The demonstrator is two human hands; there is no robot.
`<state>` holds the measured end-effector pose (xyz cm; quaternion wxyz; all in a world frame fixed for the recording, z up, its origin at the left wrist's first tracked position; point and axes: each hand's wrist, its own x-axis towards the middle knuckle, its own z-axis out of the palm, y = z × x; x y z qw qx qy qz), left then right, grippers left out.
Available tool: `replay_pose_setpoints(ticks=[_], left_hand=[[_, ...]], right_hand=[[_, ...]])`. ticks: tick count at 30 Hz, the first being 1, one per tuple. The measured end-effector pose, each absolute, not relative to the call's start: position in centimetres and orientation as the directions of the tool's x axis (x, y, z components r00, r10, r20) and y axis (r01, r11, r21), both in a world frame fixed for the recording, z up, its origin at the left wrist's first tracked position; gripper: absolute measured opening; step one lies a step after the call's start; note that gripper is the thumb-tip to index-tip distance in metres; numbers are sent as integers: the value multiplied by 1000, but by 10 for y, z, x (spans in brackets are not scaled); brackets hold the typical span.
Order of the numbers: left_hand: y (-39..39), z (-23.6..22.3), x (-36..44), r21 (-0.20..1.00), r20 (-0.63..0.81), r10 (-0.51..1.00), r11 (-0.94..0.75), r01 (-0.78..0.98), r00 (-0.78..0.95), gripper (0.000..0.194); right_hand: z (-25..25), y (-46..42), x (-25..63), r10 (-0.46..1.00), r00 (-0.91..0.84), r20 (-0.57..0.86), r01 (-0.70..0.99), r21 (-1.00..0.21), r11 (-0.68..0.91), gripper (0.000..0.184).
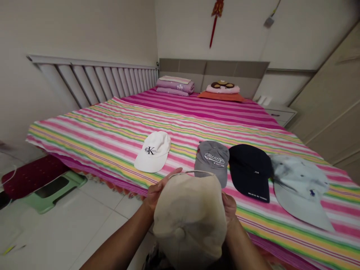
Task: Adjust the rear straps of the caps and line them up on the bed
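Observation:
A beige baseball cap [194, 213] is held up close to me, over the near edge of the bed, with its button and the strap arch at its far side in view. My left hand [159, 191] grips its left edge, fingers partly hidden behind it. On the opposite edge my right hand [229, 205] is closed, with its fingers curled. Beyond it on the bed lie a white cap [154, 150] with CK letters, a grey cap [213, 159] with white script, a black cap [249, 170] and a pale blue cap [302, 187]. The beige cap overlaps the grey cap's lower left in view.
The caps rest on a striped bedspread [92, 127]. Folded purple bedding [174, 88] and a pink bundle on an orange pillow [221, 97] sit by the headboard [182, 68]. A green stool [53, 193] stands on the tiled floor at left; a white nightstand [281, 114] is far right.

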<state>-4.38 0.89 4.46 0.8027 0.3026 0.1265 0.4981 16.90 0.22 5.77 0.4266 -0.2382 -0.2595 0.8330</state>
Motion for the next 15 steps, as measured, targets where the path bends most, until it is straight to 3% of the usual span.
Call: replay_pose_setpoints(ticks=[3,7,10,15], left_hand=[[4,21,-50,510,23,851,442,-738,525,34],[-14,-5,-54,496,-265,783,611,-617,562,25],[-21,-9,-52,524,-364,823,568,-635,436,18],[-6,9,-52,563,-362,894,436,-702,265,12]], right_hand=[[49,6,169,820,-543,-179,-564,-646,-514,23],[38,13,168,799,-570,-190,-534,-653,-537,31],[36,22,169,786,-583,-206,-519,-650,-555,34],[36,36,166,765,-603,-226,-523,-612,-594,50]])
